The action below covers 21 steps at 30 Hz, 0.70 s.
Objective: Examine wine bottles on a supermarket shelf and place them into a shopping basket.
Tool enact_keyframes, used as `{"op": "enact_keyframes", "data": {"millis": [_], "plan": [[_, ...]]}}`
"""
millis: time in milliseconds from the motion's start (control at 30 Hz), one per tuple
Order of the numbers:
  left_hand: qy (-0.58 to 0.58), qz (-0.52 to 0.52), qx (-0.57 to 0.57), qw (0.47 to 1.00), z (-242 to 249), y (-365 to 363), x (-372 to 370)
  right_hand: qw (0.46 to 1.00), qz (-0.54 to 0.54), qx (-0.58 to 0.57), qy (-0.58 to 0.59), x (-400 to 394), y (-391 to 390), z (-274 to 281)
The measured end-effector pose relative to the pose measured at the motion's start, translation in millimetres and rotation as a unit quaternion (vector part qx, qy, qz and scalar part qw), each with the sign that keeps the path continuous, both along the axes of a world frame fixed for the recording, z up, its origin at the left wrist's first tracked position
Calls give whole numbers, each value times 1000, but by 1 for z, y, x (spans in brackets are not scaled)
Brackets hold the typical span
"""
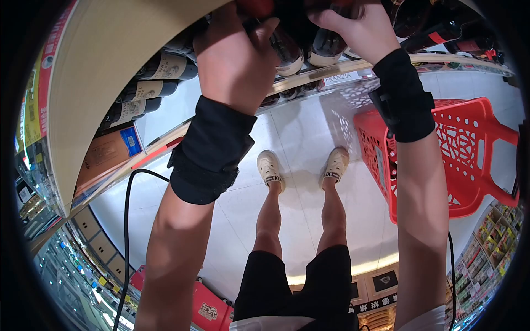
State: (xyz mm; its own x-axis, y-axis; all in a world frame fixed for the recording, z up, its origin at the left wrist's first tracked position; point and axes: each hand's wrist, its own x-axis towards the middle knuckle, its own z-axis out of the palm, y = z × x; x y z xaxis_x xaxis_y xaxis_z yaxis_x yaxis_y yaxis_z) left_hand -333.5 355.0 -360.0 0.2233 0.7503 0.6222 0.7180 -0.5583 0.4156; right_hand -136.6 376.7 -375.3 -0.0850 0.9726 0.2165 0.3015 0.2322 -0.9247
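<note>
At the top of the head view, my left hand (238,62) reaches in among wine bottles on a shelf. Its thumb curls toward a dark bottle with a red part (256,7), and its other fingers are mostly hidden. My right hand (367,30) is bent round a dark wine bottle at the upper edge, its thumb pointing left. Below and between the hands stand a wine bottle with a pale label (288,54) and another wine bottle (327,47). Black bands wrap both wrists.
A red shopping basket (461,157) with bottles inside stands on the floor to the right. Several labelled bottles (160,67) line the shelf at left, above a brown box (107,151). A pale shelf panel (110,49) curves close by my left arm. Black cables hang beside both arms.
</note>
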Motion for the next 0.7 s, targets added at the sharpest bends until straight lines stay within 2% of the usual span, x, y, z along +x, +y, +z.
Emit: {"op": "enact_keyframes", "data": {"millis": [100,133,167,200,233,300,367,433,500,600,700], "plan": [[-90,49,-168,981,7,-5,7,998,-18,16,-53,2,-11,11],[-122,55,-227,965,17,-8,11,998,-11,53,24,-3,-9,-3],[-155,61,-284,944,24,-11,15,999,-6,37,1,4,-10,-8],[-131,78,-242,958,27,-17,23,1000,-2,22,-21,4,-12,2],[-138,83,-259,953,28,-15,23,999,3,7,-44,4,-13,7],[-148,91,-294,940,27,-11,21,999,11,35,-15,5,-13,0],[-139,78,-251,955,23,-19,24,999,7,49,5,5,-12,-2],[-146,75,-278,947,28,-19,23,999,-11,33,-15,5,-13,0],[-150,119,-316,929,42,-19,32,999,-17,34,-13,3,-13,3],[-115,109,-275,948,35,-23,28,988,-42,75,-131,1,-25,17],[-101,85,-258,957,27,-15,17,995,-25,82,-54,3,-21,7]]}}
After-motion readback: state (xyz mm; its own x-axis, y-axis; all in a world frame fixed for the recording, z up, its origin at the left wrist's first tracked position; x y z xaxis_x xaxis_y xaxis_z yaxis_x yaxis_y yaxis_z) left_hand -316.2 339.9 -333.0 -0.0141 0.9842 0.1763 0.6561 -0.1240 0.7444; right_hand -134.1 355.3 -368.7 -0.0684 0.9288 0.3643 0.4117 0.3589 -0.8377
